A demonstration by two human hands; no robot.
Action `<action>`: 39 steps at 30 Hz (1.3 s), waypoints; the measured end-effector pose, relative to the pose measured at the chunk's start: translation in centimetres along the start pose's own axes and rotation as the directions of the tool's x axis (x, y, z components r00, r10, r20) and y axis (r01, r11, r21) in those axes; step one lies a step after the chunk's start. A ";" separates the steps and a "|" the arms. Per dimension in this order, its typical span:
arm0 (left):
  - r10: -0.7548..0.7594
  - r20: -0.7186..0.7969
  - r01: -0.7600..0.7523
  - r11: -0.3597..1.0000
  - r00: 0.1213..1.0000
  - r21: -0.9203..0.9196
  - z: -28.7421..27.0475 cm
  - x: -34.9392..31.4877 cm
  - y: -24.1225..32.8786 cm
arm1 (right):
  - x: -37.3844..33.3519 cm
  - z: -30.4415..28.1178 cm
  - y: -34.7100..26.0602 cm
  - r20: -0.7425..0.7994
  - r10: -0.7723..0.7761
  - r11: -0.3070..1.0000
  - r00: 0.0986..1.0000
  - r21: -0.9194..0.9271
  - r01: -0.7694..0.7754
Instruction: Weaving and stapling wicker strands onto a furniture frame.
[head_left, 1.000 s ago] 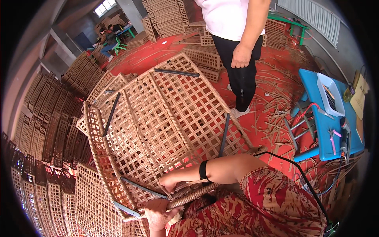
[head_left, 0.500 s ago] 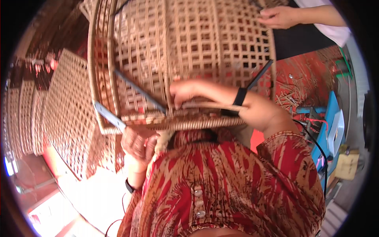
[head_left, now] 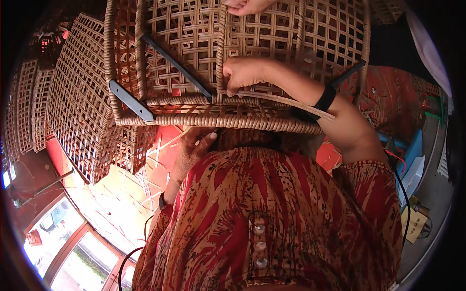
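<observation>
Across the upper half of the view lies the woven frame point(head_left: 267, 36), its far side cut off by the top edge. Below its near rim point(head_left: 233, 121), the left hand point(head_left: 194, 145) shows its thumb and back, the rest covered, so I cannot tell whether it grips anything. The right hand point(head_left: 245, 72) has its fingers bent close together at a wrapped rib point(head_left: 220, 41); whether they pinch the end of a loose strand point(head_left: 291, 102) is hard to make out. Another person's hand point(head_left: 250, 5) is cropped above, near the same rib.

Half a second ago the left hand was up beside the grey-blue plate point(head_left: 131, 101); now it sits lower and farther along the rim. The other person's hand was then by the frame's right edge, and the right hand keeps to its rib.

The right forearm point(head_left: 298, 87) blocks part of the weave, and the strand runs back to it. Black strips point(head_left: 177, 66) slant across the frame's corners. Woven panels point(head_left: 80, 92) stand at left, scraps litter the red floor point(head_left: 167, 136), and a blue table point(head_left: 416, 145) is at right
</observation>
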State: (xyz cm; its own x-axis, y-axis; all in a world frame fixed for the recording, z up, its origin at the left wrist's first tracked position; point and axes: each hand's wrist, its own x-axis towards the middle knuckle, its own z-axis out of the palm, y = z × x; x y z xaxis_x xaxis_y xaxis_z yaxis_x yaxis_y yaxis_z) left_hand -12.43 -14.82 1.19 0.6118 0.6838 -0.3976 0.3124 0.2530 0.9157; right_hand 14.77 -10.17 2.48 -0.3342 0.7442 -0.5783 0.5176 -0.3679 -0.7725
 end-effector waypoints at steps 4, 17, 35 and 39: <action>0.043 0.149 -0.072 0.979 0.988 0.190 0.3 0.6 1.4 | -0.4 -0.1 0.0 -0.011 -0.022 0.998 1.000 -0.057 0.021; 0.330 0.085 -0.341 0.920 0.940 0.194 1.1 3.0 -2.7 | 0.2 0.2 0.2 -0.021 -0.007 0.999 1.000 -0.040 0.006; 0.345 0.161 -0.379 0.876 0.925 0.298 1.3 3.0 -1.0 | 0.1 0.1 0.9 -0.028 0.022 0.998 0.999 -0.056 -0.023; 0.343 0.166 -0.381 0.855 0.924 0.352 1.2 2.8 -0.7 | -0.3 0.0 0.0 -0.039 0.024 0.999 0.999 -0.033 -0.025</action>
State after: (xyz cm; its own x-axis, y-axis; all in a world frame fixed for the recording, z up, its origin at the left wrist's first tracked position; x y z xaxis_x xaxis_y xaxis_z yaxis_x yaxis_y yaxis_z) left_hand -10.06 -13.89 -0.63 0.7935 0.6053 -0.0631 0.2902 -0.2851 0.9135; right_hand 14.90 -10.38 2.71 -0.2904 0.7567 -0.5857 0.5519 -0.3676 -0.7485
